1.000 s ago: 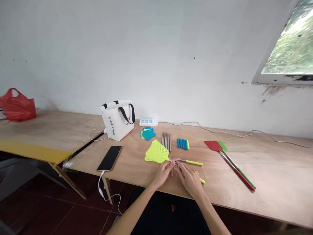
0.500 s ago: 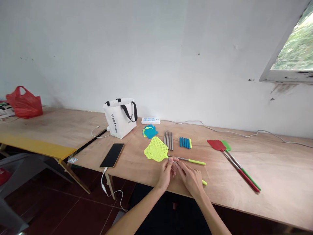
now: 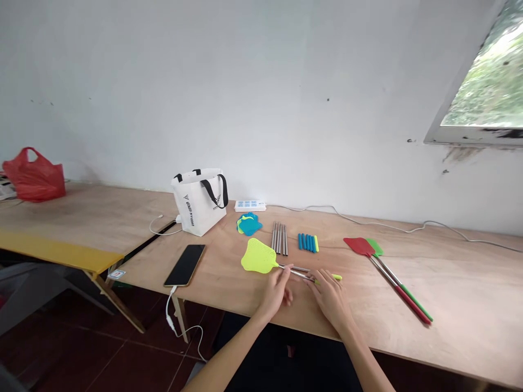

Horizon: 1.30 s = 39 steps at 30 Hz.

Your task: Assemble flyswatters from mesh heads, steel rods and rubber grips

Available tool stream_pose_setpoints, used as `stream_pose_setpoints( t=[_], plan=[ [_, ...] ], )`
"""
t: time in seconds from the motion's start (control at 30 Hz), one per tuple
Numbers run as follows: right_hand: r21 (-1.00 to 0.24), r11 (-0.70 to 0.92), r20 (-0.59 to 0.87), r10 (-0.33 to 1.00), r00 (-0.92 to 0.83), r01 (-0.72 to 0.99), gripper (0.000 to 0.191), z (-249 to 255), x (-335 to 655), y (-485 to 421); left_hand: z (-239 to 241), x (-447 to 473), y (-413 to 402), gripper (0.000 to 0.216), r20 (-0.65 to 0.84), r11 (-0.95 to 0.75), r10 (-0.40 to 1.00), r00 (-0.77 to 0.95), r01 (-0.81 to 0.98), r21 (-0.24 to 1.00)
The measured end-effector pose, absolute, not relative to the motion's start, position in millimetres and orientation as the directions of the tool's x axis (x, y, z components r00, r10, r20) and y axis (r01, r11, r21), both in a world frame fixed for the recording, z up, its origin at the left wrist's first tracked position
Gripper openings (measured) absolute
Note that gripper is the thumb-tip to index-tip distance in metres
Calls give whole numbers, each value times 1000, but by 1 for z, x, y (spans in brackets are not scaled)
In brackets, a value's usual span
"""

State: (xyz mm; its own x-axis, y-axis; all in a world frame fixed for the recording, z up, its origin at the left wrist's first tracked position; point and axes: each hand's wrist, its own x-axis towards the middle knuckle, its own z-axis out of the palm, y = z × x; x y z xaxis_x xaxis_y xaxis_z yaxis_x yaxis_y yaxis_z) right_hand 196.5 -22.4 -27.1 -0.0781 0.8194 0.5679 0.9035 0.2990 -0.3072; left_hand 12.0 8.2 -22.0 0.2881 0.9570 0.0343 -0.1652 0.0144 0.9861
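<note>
The yellow fly swatter (image 3: 259,256) is held low over the table (image 3: 449,305), head to the left, rod running right between the two hands. Its rod is pinched between thumb and fingers of the left hand (image 3: 275,294), just below the head. The grip end is pinched under the fingers of the right hand (image 3: 330,296); most of the grip is covered by that hand. A second yellow swatter (image 3: 337,277) is seen lying just beyond both hands, grip end showing past the right fingertips; its head can't be made out. Metal rods (image 3: 279,239) are laid side by side beyond the left hand; blue grips (image 3: 306,242) plus one yellow grip (image 3: 316,244) are lined up beyond the right hand. Loose swatter heads (image 3: 249,224), blue and yellow, are piled farther out, beyond the left hand. A red swatter (image 3: 358,246) and a green swatter (image 3: 414,302) are placed well right of the right hand, partly overlapping. A phone (image 3: 184,265) is set left of the left hand, cable plugged in.
</note>
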Motion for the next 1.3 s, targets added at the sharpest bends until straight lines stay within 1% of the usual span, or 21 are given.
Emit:
stream_pose_setpoints(
  t=[0.07,0.13,0.17,0.23,0.3,0.4,0.5,0.57,0.73,0.8,0.9,1.0,1.1,1.2,1.3],
  plan=[
    [-288,310,546,830,-110,906,28,-29,202,-20,-22,11,6,62,41,-42,909,416,-7,999],
    [-257,291,530,840,-117,921,27,-31,204,-19,-21,10,3,56,77,-141,877,475,102,985],
    [-238,276,527,842,-115,931,27,-33,204,-19,-19,9,2,54,94,-178,868,487,128,976],
    [-205,245,528,843,-103,948,28,-36,204,-18,-17,9,0,49,105,-206,854,509,146,967],
    [-202,239,528,843,-100,950,31,-39,204,-17,-15,8,-1,46,100,-212,844,527,156,965],
    [-256,301,485,862,-147,919,33,-39,208,-16,-15,8,-1,46,114,-242,833,542,171,955],
    [-334,346,413,890,-193,877,30,-36,216,-14,-12,8,-2,46,148,-291,821,551,181,940],
    [-363,355,380,901,-211,862,26,-33,219,-14,-9,7,-5,46,165,-331,806,569,200,922],
    [-337,362,365,901,-234,869,23,-29,212,-16,1,4,-12,34,186,-438,704,686,213,873],
    [-336,360,359,903,-235,870,22,-28,207,-18,3,3,-13,30,208,-490,687,696,232,840],
    [-376,362,359,906,-226,853,26,-26,202,-20,3,3,-13,27,232,-535,685,691,260,804],
    [-430,330,392,907,-156,840,29,-22,208,-21,2,4,-13,28,202,-482,687,698,230,846],
    [-507,243,444,896,9,827,32,-14,229,-21,1,4,-14,31,166,-422,702,693,217,880],
    [-561,49,479,833,276,826,36,-6,263,-24,2,5,-15,33,155,-410,714,683,228,883],
    [-541,-203,459,742,488,816,40,-4,300,-32,3,5,-14,34,157,-419,723,672,246,874]
  ],
)
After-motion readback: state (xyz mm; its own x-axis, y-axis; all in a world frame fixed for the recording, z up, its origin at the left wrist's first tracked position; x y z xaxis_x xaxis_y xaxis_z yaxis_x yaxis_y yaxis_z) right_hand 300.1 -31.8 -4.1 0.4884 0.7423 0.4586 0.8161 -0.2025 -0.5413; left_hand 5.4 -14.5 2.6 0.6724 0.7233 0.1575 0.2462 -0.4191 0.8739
